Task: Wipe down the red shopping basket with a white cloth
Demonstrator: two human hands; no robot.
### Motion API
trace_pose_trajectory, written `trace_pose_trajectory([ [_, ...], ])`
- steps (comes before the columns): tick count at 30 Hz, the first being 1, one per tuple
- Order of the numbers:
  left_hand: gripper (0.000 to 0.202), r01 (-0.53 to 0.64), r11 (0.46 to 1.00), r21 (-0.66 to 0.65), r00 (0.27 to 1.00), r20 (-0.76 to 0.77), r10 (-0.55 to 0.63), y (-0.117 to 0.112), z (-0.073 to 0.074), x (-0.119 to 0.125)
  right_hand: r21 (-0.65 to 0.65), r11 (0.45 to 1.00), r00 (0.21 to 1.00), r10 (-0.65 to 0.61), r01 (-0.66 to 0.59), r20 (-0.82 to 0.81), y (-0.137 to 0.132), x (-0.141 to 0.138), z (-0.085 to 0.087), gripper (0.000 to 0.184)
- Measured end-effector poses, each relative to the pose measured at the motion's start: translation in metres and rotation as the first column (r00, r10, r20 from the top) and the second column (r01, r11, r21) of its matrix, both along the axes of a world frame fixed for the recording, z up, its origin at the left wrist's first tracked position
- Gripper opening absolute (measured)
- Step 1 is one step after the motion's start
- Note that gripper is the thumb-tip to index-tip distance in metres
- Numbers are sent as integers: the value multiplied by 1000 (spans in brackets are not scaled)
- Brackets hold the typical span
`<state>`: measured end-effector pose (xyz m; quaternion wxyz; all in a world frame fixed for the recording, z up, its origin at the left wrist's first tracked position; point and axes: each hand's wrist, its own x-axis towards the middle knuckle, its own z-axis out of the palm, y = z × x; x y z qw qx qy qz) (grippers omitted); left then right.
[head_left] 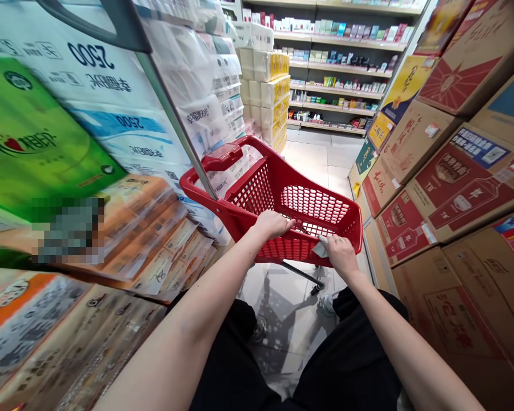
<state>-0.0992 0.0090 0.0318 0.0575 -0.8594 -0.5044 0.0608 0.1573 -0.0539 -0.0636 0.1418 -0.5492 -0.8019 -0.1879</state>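
Observation:
A red plastic shopping cart basket stands in front of me in a narrow shop aisle, with nothing visible inside it. My left hand is curled over the near rim of the basket. My right hand grips the same rim further right and pinches a small white slip of paper against it. Below the basket a dark metal bar and a wheel show above the tiled floor.
Packs of tissue and toilet paper fill tilted shelves on the left. Stacked cardboard liquor cartons line the right side. Shelves of small boxed goods close the aisle's far end. Pale floor tiles run ahead.

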Motion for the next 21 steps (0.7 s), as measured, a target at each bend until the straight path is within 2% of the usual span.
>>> trace_pose_trajectory([
  [4,71,-20,998,53,1000,18,19,-3,-2,2,-1,1000,999,19,-19,31,10,-44,13,28],
  [7,71,-41,997,61,999,26,39,-4,-2,2,-12,999,999,37,-37,16,13,-53,17,29],
  [11,73,-76,997,25,997,34,76,-3,-2,1,-27,998,998,57,-57,10,9,-33,14,26],
  [16,75,-83,996,14,995,53,82,-3,-4,4,9,1000,999,0,0,37,-1,-4,7,26],
  [21,69,-78,996,42,995,65,75,-7,-3,9,27,999,996,-45,43,79,3,-3,5,30],
])
